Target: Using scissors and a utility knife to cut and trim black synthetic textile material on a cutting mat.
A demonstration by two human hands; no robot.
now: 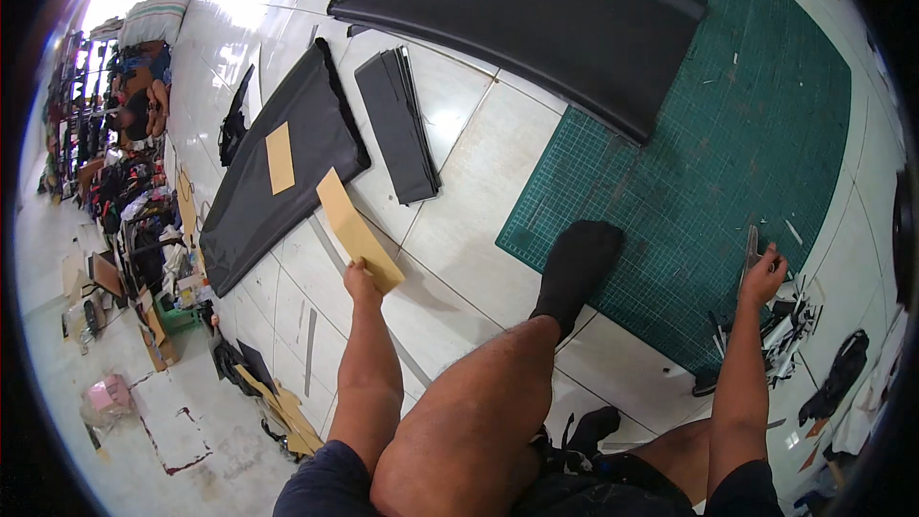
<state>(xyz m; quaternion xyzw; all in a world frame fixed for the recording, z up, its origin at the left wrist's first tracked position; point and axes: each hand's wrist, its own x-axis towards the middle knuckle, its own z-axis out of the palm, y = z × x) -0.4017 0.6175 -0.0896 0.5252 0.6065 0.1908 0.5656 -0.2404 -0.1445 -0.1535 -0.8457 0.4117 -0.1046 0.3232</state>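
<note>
My left hand (pixel 360 282) grips the lower end of a long tan card strip (pixel 349 220), held at a slant over the white tiles. Beyond it a smaller tan card piece (pixel 280 159) lies on a folded black sheet (pixel 287 177). At the right, my right hand (pixel 765 278) is closed around a narrow flat grey tool (pixel 750 251) above the green cutting mat (pixel 766 153); its exact kind is unclear. My sock-covered foot (pixel 582 254) rests on the mat's near-left part.
A large folded black sheet (pixel 517 19) overlaps the mat's far side. Between the black sheets lies a stack of black strips (pixel 397 124). White and black offcuts (pixel 790 325) are piled near my right forearm. Clutter lines the left side, where another person (pixel 144 113) sits far off.
</note>
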